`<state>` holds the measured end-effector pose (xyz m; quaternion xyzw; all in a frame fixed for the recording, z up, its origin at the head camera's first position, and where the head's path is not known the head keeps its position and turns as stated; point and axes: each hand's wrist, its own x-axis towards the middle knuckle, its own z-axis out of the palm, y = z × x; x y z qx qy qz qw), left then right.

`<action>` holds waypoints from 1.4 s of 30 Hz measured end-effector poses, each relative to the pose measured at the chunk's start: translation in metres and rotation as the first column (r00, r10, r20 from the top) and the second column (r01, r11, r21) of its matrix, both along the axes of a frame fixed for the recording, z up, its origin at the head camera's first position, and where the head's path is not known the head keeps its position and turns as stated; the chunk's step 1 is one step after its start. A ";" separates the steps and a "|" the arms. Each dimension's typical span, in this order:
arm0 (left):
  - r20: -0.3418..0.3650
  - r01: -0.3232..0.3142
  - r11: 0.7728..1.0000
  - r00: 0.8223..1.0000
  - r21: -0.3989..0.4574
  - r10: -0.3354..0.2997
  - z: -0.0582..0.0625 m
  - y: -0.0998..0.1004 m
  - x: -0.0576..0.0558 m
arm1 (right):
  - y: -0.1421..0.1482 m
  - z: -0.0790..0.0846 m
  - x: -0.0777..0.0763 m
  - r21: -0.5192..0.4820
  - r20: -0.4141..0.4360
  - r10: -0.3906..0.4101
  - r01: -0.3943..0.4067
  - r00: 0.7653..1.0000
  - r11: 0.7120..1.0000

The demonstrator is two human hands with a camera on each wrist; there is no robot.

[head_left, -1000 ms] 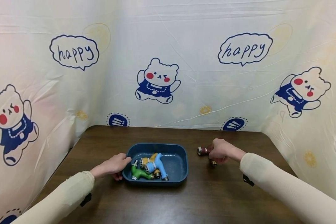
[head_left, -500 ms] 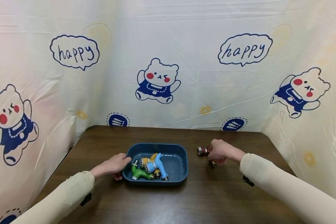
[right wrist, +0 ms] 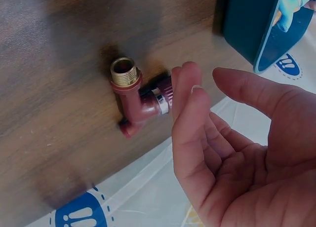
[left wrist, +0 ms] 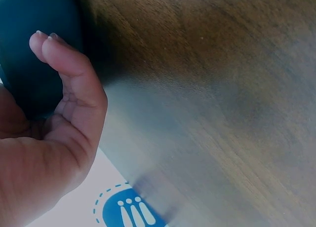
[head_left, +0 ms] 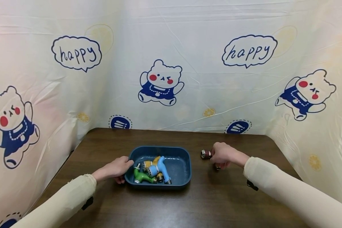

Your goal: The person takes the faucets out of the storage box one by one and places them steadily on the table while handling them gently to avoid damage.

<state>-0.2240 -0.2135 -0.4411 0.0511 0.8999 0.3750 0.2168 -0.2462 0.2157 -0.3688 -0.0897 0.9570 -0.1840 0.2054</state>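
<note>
My left hand holds the left end of a dark blue plastic box, its thumb on the rim. In the left wrist view, curled fingers lie against the box's outer wall. Inside the box are a green tap, a yellow tap and a light blue tap. My right hand is over a maroon tap with a brass threaded end, lying on the table. A gap shows between thumb and bent fingers. The fingers hide part of the tap's ribbed knob.
The brown wooden table carries the box at its middle and the maroon tap to the box's right. A printed curtain with bears and lettering stands behind and on both sides of the table.
My right hand has shifted slightly left over the maroon tap, covering a little more of its brass end. The tap, the box and my left hand have stayed in place.
</note>
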 end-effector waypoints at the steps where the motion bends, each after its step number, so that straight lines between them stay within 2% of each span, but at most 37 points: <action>1: -0.002 -0.001 1.000 1.000 -0.001 0.001 0.000 0.000 0.000 | 0.000 0.000 0.000 0.005 -0.003 0.003 -0.003 1.000 1.000; 21: -0.006 -0.008 1.000 1.000 -0.011 0.008 0.000 0.000 0.000 | -0.008 0.007 0.005 0.047 -0.022 0.019 -0.018 1.000 0.999; 42: -0.009 -0.009 1.000 1.000 -0.019 0.009 -0.001 0.001 -0.001 | -0.021 0.019 0.006 0.072 0.020 0.031 -0.032 0.999 0.997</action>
